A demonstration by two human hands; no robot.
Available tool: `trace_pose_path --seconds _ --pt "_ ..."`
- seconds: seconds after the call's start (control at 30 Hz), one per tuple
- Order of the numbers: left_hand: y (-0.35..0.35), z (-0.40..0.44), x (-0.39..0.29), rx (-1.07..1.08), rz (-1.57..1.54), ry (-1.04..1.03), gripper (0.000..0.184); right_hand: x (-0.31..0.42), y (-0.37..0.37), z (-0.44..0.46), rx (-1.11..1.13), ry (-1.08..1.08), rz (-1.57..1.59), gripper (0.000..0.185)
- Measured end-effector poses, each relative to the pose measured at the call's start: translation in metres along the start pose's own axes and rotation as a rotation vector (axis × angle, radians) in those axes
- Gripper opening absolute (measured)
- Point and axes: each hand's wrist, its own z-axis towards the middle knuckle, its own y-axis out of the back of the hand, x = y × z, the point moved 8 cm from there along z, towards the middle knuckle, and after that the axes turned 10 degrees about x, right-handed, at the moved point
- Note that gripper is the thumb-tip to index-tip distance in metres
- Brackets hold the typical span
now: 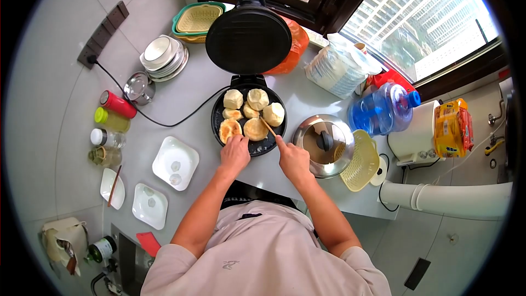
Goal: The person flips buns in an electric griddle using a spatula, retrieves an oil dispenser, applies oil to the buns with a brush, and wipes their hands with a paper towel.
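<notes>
partly browned buns (251, 111), some plump and pale, some flat

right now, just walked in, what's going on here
A person has round buns sitting in an open black griddle, its lid raised. The right hand holds a thin wooden stick with its tip among them. The left hand is at the front-left bun; whether it touches is hard to tell. The two front buns are browned on top.
</notes>
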Motion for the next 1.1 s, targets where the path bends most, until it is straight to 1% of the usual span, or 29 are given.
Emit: trace_pose_path --seconds 0.03,0.07,0.1,0.17,0.2,0.23,0.33,0.47,0.53,0.57,0.63,0.67,0.7,0.77,0.8,0.87,0.9,0.97,1.0,1.07,1.1 --pt "0.000 -0.001 0.001 0.008 -0.001 0.013 0.020 0.005 0.000 -0.003 -0.036 0.105 -0.016 0.040" --pt "0.001 -0.002 0.001 0.004 -0.001 0.014 0.020 -0.004 -0.003 -0.006 -0.003 0.067 0.094 0.043" --pt "0.000 -0.002 0.000 0.021 -0.014 0.005 0.020 -0.007 -0.002 -0.007 -0.005 0.072 0.092 0.043" --pt "-0.001 -0.003 0.001 0.032 -0.028 0.004 0.020 -0.031 -0.002 -0.009 -0.012 -0.061 0.434 0.032" --pt "-0.002 -0.003 0.001 0.025 -0.048 0.005 0.020 -0.041 -0.006 -0.009 0.031 -0.157 0.570 0.029" --pt "-0.002 -0.002 0.001 0.017 -0.068 0.005 0.020 -0.041 -0.004 -0.010 0.031 -0.152 0.568 0.029" --pt "-0.001 -0.005 0.002 -0.003 -0.099 0.000 0.020 -0.030 0.005 -0.017 0.015 -0.106 0.185 0.032" --pt "-0.006 -0.006 0.006 0.014 -0.107 0.001 0.021 -0.024 -0.003 -0.013 -0.006 -0.078 0.176 0.029" --pt "-0.007 -0.007 0.009 0.025 -0.120 0.023 0.023 -0.054 -0.031 -0.009 0.142 -0.307 0.808 0.033" --pt "-0.009 -0.007 0.011 0.036 -0.133 0.044 0.024 -0.062 -0.033 -0.007 0.143 -0.308 0.808 0.033" --pt "-0.010 -0.007 0.016 0.029 -0.170 0.058 0.025 -0.071 -0.043 -0.011 0.267 -0.448 1.092 0.036" --pt "-0.011 -0.007 0.018 0.021 -0.206 0.071 0.026 -0.070 -0.032 -0.014 0.186 -0.381 0.908 0.033" --pt "-0.012 -0.007 0.019 0.021 -0.207 0.072 0.026 -0.068 -0.034 -0.017 0.187 -0.380 0.907 0.033" --pt "-0.013 -0.009 0.020 -0.006 -0.221 0.065 0.029 -0.044 -0.011 -0.018 0.025 -0.051 0.323 0.032" --pt "-0.012 -0.010 0.019 -0.003 -0.221 0.065 0.029 -0.039 -0.009 -0.018 0.026 -0.053 0.323 0.032" --pt "-0.012 -0.009 0.018 0.087 -0.217 0.104 0.035 -0.039 -0.015 -0.019 0.133 -0.255 0.669 0.031" --pt "-0.011 -0.008 0.018 0.089 -0.215 0.106 0.035 -0.039 -0.016 -0.019 0.135 -0.256 0.672 0.031" --pt "-0.012 -0.009 0.019 0.110 -0.228 0.116 0.040 -0.048 -0.022 -0.025 0.156 -0.356 0.829 0.030" --pt "-0.014 -0.010 0.018 0.113 -0.228 0.116 0.040 -0.051 -0.025 -0.028 0.157 -0.359 0.830 0.030" --pt "-0.012 -0.012 0.018 0.070 -0.256 0.118 0.040 -0.049 -0.018 -0.031 0.065 -0.250 0.558 0.031" --pt "-0.013 -0.013 0.019 0.073 -0.256 0.116 0.040 -0.049 -0.019 -0.031 0.065 -0.253 0.560 0.031"
